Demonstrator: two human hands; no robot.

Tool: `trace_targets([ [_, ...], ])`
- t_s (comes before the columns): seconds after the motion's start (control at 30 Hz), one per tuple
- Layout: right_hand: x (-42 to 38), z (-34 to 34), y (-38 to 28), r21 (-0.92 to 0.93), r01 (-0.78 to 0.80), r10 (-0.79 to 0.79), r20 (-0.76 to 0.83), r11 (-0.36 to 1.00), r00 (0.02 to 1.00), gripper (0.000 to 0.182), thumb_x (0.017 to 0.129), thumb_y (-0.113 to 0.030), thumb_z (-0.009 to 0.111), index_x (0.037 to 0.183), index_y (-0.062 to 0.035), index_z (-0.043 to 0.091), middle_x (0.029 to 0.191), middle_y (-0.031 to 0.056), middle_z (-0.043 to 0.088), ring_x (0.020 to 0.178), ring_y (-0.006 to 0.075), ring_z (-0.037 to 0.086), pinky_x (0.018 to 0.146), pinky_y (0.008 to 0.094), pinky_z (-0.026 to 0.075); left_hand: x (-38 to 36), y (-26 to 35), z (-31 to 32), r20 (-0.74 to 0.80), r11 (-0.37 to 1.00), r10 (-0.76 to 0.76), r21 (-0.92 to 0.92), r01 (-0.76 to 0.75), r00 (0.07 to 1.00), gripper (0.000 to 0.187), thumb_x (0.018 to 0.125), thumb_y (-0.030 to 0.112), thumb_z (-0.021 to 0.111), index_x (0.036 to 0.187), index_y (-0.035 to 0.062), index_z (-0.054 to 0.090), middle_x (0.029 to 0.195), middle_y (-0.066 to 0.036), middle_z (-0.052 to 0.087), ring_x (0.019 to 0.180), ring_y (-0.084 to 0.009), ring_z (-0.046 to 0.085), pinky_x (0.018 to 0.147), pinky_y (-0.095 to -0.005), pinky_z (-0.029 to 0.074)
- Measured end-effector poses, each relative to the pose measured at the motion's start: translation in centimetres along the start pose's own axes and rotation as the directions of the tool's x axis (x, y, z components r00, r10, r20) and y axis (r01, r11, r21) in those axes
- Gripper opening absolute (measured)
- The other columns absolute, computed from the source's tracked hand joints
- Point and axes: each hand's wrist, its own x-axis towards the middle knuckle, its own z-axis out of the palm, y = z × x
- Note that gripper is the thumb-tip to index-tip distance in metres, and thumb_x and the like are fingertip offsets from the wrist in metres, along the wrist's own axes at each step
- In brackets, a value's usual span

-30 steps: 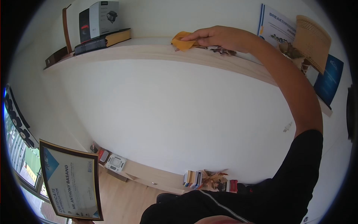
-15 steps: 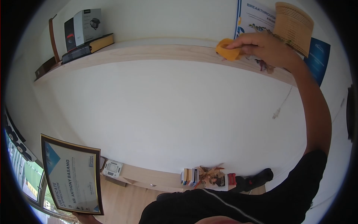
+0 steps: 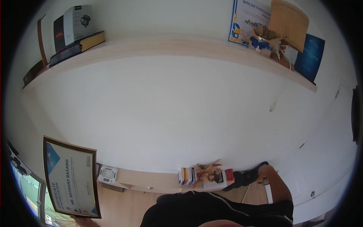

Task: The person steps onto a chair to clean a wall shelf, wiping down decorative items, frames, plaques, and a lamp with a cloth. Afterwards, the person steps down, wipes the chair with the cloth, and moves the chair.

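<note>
At lower left, my left hand [image 3: 84,221] grips the bottom edge of a framed certificate [image 3: 73,178], which is turned on its side with its printed face towards me. My right hand [image 3: 267,171] is low at the right, beside a dark object [image 3: 247,177] at the end of the lower cabinet. A small yellow patch of the cloth [image 3: 261,179] shows under its closed fingers; most of it is hidden.
A long wooden wall shelf [image 3: 151,45] carries a box [image 3: 73,26] on a thick book [image 3: 77,47] at left. At right stand an award sheet [image 3: 242,22], dried bouquet [image 3: 262,39], woven lampshade [image 3: 289,24] and blue folder [image 3: 311,56]. Below, a cabinet [image 3: 143,181] bears several books [image 3: 187,176].
My right hand has left the upper shelf and dropped to lower right, taking the yellow cloth with it. The bouquet and lamp are now uncovered. The certificate stays in my left hand; the view shifted slightly.
</note>
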Motion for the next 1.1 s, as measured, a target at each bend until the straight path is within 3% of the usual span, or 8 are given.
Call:
trace_targets([
  [0.1, -3.0, -7.8, -2.8, 0.339, 0.062, 0.039, -0.282, 0.939, 0.959, 0.030, 0.084, -0.026, 0.053, 0.107, -0.0109, 0.066, 0.101, 0.0129, 0.067, 0.092, 0.0309, 0.065, 0.082, 0.0403, 0.050, 1.6, 5.0, 3.1, -0.007, 0.577, -0.699, -0.596, 0.558, 0.715, 0.059, 0.101, 0.045, 0.026, 0.139, -0.0003, 0.033, 0.144, -0.017, 0.036, 0.128, -0.0314, 0.039, 0.104, -0.0460, 0.034],
  [0.33, -17.6, -36.8, -14.7, 0.130, 0.879, -0.004, -0.989, 0.458, 0.148, 0.029, 0.095, -0.012, 0.046, 0.122, -0.0072, 0.054, 0.101, 0.0065, 0.063, 0.089, 0.0134, 0.063, 0.077, 0.0258, 0.050, 1.5, 1.9, 5.3, 0.122, 0.476, -0.694, -0.663, 0.579, 0.710, 0.061, 0.100, 0.045, 0.033, 0.139, -0.0009, 0.033, 0.141, -0.017, 0.038, 0.127, -0.0301, 0.040, 0.104, -0.0446, 0.033],
  [0.57, -20.2, -56.6, -28.6, 0.158, 0.978, -0.243, -0.962, -0.138, 0.121, 0.036, 0.092, -0.020, 0.051, 0.121, 0.0011, 0.053, 0.102, 0.0113, 0.061, 0.091, 0.0178, 0.062, 0.070, 0.0300, 0.053, -0.2, -1.9, 3.8, 0.227, 0.464, -0.623, -0.664, 0.587, 0.749, 0.058, 0.100, 0.044, 0.029, 0.140, 0.0016, 0.033, 0.142, -0.018, 0.038, 0.128, -0.0317, 0.039, 0.105, -0.0467, 0.033],
  [0.7, -11.0, -67.4, -36.3, 0.060, 0.830, 0.013, -0.998, 0.555, 0.063, 0.026, 0.087, -0.015, 0.055, 0.105, 0.0016, 0.064, 0.098, 0.0136, 0.067, 0.085, 0.0258, 0.067, 0.071, 0.0410, 0.052, -0.3, -0.7, 2.4, 0.218, 0.440, -0.654, -0.669, 0.599, 0.724, 0.057, 0.101, 0.043, 0.028, 0.140, 0.0018, 0.033, 0.141, -0.018, 0.038, 0.127, -0.0327, 0.040, 0.104, -0.0473, 0.034],
  [0.8, -13.1, -66.3, -40.2, -0.179, 0.536, -0.248, -0.967, 0.825, 0.058, 0.030, 0.087, -0.013, 0.046, 0.108, -0.0079, 0.066, 0.109, 0.0107, 0.065, 0.098, 0.0283, 0.063, 0.087, 0.0431, 0.048, 0.1, 0.8, 1.4, 0.168, 0.464, -0.683, -0.652, 0.599, 0.711, 0.056, 0.101, 0.041, 0.026, 0.139, 0.0012, 0.034, 0.139, -0.019, 0.040, 0.125, -0.0326, 0.042, 0.102, -0.0475, 0.036],
  [0.9, -16.0, -61.7, -42.5, -0.087, 0.536, -0.217, -0.958, 0.840, 0.185, 0.034, 0.087, -0.018, 0.042, 0.108, -0.0119, 0.068, 0.115, 0.0094, 0.064, 0.112, 0.0242, 0.058, 0.103, 0.0412, 0.036, 0.5, -0.4, -0.2, 0.181, 0.507, -0.636, -0.634, 0.583, 0.750, 0.055, 0.102, 0.041, 0.026, 0.138, 0.0009, 0.034, 0.138, -0.020, 0.041, 0.125, -0.0324, 0.043, 0.101, -0.0482, 0.036],
  [1.0, -13.6, -61.2, -44.5, -0.196, 0.378, -0.270, -0.951, 0.905, 0.154, 0.034, 0.093, -0.032, 0.040, 0.101, -0.0145, 0.068, 0.093, 0.0040, 0.066, 0.084, 0.0163, 0.063, 0.074, 0.0334, 0.048, 0.3, 2.1, 0.5, 0.121, 0.494, -0.681, -0.653, 0.575, 0.722, 0.054, 0.102, 0.040, 0.026, 0.138, 0.0003, 0.035, 0.137, -0.019, 0.042, 0.124, -0.0321, 0.044, 0.100, -0.0485, 0.037],
  [1.1, -12.4, -62.1, -45.0, 0.025, 0.687, -0.430, -0.763, 0.727, 0.482, 0.036, 0.094, -0.038, 0.036, 0.094, -0.0188, 0.066, 0.079, -0.0026, 0.057, 0.069, 0.0086, 0.050, 0.066, 0.0311, 0.042, 0.0, 3.3, 1.2, 0.125, 0.517, -0.668, -0.630, 0.579, 0.733, 0.054, 0.102, 0.039, 0.025, 0.138, 0.0000, 0.035, 0.137, -0.019, 0.042, 0.124, -0.0322, 0.044, 0.100, -0.0478, 0.037],
])
